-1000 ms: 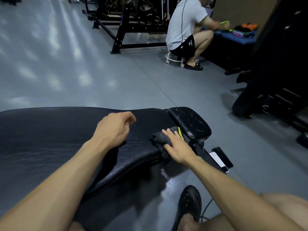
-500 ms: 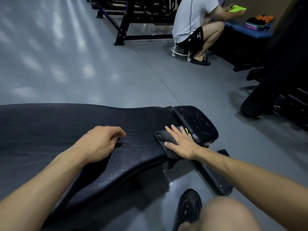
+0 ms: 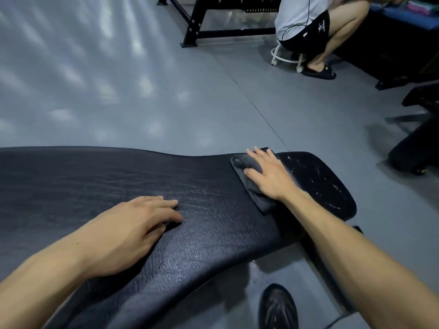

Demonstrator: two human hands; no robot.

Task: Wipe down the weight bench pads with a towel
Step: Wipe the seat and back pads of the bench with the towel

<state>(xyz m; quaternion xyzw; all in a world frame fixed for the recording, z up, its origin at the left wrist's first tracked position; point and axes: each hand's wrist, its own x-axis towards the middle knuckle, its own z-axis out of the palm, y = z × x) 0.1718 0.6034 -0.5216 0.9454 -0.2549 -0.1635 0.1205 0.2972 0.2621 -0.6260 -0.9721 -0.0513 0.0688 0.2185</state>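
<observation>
Where the long black bench pad (image 3: 118,184) meets the smaller seat pad (image 3: 318,184), one dark grey towel (image 3: 251,184) is laid flat across the join and is pressed down by the right hand (image 3: 268,176). That hand is spread open, its fingers straight and slightly fanned, with the palm on the cloth and nothing gripped. The left hand (image 3: 133,224) is rested on the long pad, nearer the viewer and well apart from the towel; its fingers are extended and relaxed, and nothing is held.

Two pads are seen in all, both black and textured; the seat pad is marked with pale scuffs and cracks. Two bare forearms are seen reaching in from the bottom edge. One dark shoe (image 3: 278,307) is seen on the grey floor (image 3: 118,91) below the worktop's near edge.

At the top right, one other person (image 3: 306,22) is seated on a low white stool (image 3: 287,58), wearing a pale shirt, dark shorts and a dark sandal. A black equipment frame (image 3: 202,24) stands on the floor beside that person. More dark equipment (image 3: 415,148) is seen at the right edge, too shadowed to be identified.
</observation>
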